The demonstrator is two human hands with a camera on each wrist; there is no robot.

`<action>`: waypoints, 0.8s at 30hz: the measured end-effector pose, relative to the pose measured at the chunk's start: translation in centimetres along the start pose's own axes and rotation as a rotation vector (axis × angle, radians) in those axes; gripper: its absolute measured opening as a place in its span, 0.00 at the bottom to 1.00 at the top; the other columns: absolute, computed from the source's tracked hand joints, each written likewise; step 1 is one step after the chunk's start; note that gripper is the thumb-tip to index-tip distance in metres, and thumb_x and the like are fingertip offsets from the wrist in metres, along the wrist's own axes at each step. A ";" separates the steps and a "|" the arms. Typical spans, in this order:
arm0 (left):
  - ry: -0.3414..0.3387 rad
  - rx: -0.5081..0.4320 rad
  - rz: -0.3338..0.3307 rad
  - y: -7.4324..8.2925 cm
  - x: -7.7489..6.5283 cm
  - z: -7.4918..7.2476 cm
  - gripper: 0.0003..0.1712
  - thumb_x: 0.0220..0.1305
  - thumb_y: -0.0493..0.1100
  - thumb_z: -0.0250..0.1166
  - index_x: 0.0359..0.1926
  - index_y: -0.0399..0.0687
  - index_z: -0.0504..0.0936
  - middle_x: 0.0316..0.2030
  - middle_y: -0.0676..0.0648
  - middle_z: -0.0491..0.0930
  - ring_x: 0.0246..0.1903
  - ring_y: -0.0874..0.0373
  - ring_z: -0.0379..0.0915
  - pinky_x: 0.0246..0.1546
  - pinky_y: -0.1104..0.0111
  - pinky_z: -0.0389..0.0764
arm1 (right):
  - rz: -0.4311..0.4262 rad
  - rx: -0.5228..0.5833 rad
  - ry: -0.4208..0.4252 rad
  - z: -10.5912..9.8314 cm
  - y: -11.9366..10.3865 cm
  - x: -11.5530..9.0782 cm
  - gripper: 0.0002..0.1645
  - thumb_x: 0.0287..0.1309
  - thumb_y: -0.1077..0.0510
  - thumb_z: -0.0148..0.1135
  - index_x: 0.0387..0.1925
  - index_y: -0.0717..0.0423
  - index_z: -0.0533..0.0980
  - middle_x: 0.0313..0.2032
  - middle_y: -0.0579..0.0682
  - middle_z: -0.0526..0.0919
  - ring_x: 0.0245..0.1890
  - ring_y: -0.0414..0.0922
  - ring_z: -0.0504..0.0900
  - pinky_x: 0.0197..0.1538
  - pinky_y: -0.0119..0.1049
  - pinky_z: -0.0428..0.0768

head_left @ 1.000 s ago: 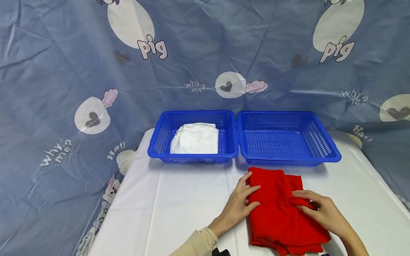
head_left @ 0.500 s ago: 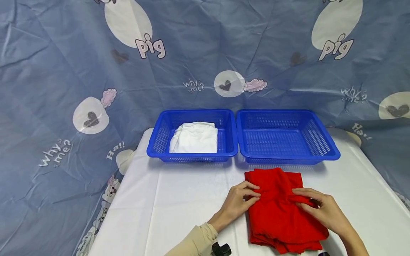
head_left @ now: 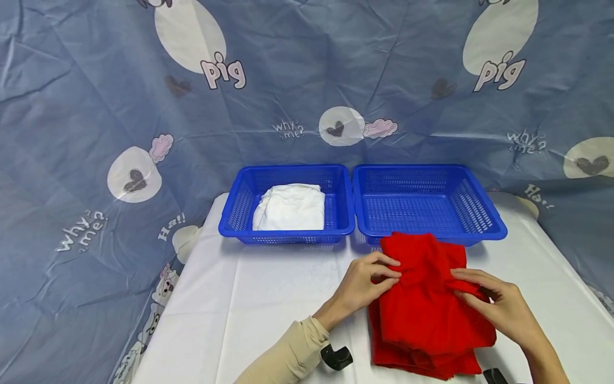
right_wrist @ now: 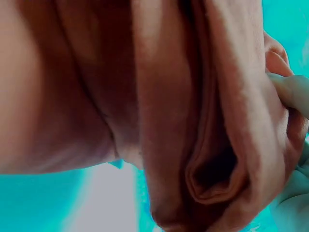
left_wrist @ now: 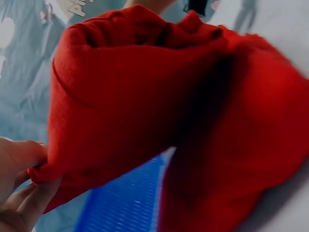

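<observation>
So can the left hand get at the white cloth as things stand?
Probably not until it lets go: the left hand pinches the red cloth. Otherwise the way looks free; the white cloth lies in an open basket with only its rim to cross.

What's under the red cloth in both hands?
Below the red cloth, more red fabric shows at the near edge, on the white table. Its middle is covered; can't tell if it's a separate piece.

We find room over the white table (head_left: 264, 290), near left. Far side, left basket (head_left: 288, 233) and right basket (head_left: 405, 210) bar the way; red cloth (head_left: 431, 314) blocks near right.
</observation>
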State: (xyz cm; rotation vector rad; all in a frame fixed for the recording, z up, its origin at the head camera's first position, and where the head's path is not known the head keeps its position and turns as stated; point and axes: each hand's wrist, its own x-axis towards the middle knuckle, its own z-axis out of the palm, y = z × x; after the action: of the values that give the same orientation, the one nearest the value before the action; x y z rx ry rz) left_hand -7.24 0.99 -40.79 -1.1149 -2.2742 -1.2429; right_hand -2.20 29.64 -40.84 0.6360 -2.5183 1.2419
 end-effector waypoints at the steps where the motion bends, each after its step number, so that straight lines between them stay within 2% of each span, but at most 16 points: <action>1: -0.003 0.007 0.010 0.2 0.5 -0.3 0.06 0.51 0.41 0.65 0.33 0.51 0.86 0.40 0.56 0.79 0.43 0.69 0.73 0.44 0.86 0.68 | 0.004 0.003 0.006 -0.2 -0.1 0.2 0.26 0.39 0.73 0.65 0.46 0.60 0.76 0.47 0.50 0.78 0.49 0.31 0.73 0.43 0.16 0.73; 4: -0.012 0.017 0.030 0.6 2.0 -1.2 0.06 0.51 0.41 0.65 0.33 0.51 0.85 0.40 0.56 0.79 0.43 0.70 0.73 0.42 0.87 0.69 | -0.006 0.015 0.034 -0.7 -0.6 0.9 0.27 0.38 0.75 0.64 0.46 0.62 0.75 0.48 0.51 0.78 0.49 0.31 0.74 0.43 0.16 0.73; 10: -0.011 -0.003 0.036 1.1 4.4 -2.8 0.07 0.52 0.40 0.65 0.33 0.50 0.85 0.41 0.55 0.78 0.41 0.70 0.74 0.34 0.88 0.71 | -0.125 0.014 0.104 -1.7 -2.9 3.1 0.28 0.33 0.81 0.63 0.44 0.68 0.75 0.46 0.56 0.78 0.51 0.33 0.73 0.43 0.15 0.72; 16: 0.017 -0.064 0.002 0.9 6.1 -4.3 0.07 0.51 0.39 0.65 0.34 0.47 0.85 0.42 0.54 0.77 0.41 0.69 0.75 0.36 0.86 0.73 | -0.195 -0.034 0.127 -2.7 -5.0 5.9 0.27 0.32 0.82 0.62 0.42 0.69 0.76 0.45 0.58 0.78 0.50 0.32 0.74 0.42 0.15 0.72; 20: 0.019 -0.058 -0.009 0.4 7.1 -4.7 0.08 0.52 0.40 0.64 0.35 0.47 0.85 0.43 0.54 0.77 0.41 0.70 0.75 0.36 0.85 0.74 | -0.220 -0.040 0.136 -3.2 -4.6 7.1 0.28 0.31 0.82 0.62 0.42 0.69 0.76 0.44 0.59 0.79 0.50 0.33 0.74 0.42 0.15 0.72; 24: 0.030 -0.040 -0.023 -0.5 7.6 -5.0 0.08 0.52 0.40 0.64 0.35 0.46 0.85 0.43 0.53 0.77 0.42 0.69 0.75 0.36 0.85 0.74 | -0.229 -0.075 0.129 -3.3 -3.1 8.6 0.28 0.32 0.79 0.64 0.43 0.64 0.77 0.44 0.55 0.80 0.52 0.34 0.73 0.46 0.15 0.70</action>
State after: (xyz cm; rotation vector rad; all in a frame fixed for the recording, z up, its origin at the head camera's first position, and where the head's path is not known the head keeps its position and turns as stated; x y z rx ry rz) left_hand -12.98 0.39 -33.70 -1.0795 -2.2558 -1.3100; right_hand -7.99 28.27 -33.17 0.7757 -2.3006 1.0672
